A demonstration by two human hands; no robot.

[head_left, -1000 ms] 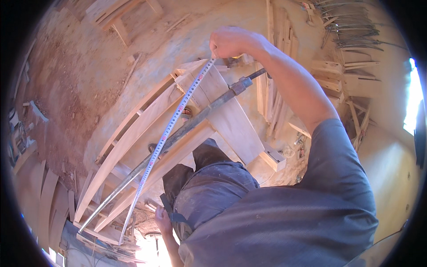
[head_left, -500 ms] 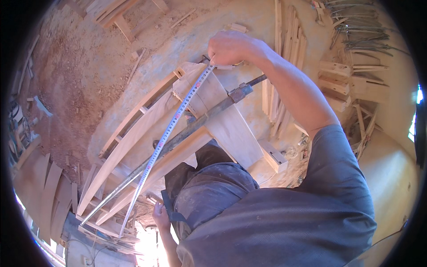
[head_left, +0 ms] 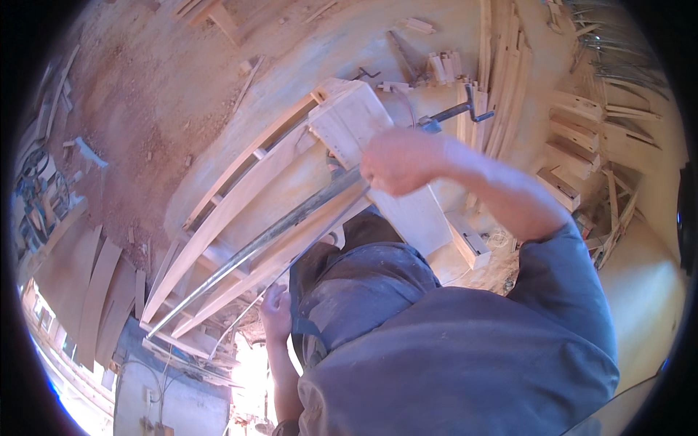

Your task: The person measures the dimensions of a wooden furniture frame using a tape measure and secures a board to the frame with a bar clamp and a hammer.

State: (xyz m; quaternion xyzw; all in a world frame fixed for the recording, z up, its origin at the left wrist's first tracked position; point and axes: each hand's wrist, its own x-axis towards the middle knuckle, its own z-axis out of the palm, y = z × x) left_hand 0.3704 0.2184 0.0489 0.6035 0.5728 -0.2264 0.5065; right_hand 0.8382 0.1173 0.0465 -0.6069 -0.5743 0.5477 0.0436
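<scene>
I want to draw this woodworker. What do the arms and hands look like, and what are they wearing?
Both hands are bare: no gloves, rings or watch show on the right hand or the left hand. The right arm wears a short, loose, dusty grey-blue cloth sleeve that ends about the elbow, leaving the forearm uncovered. The left forearm is uncovered too; its upper part is hidden.

Open sawdust floor (head_left: 138,94) to the left gives the hands room; the long metal clamp bar (head_left: 276,232) crosses the curved wooden frame (head_left: 233,211), and stacked timber (head_left: 509,65) crowds the right.
</scene>
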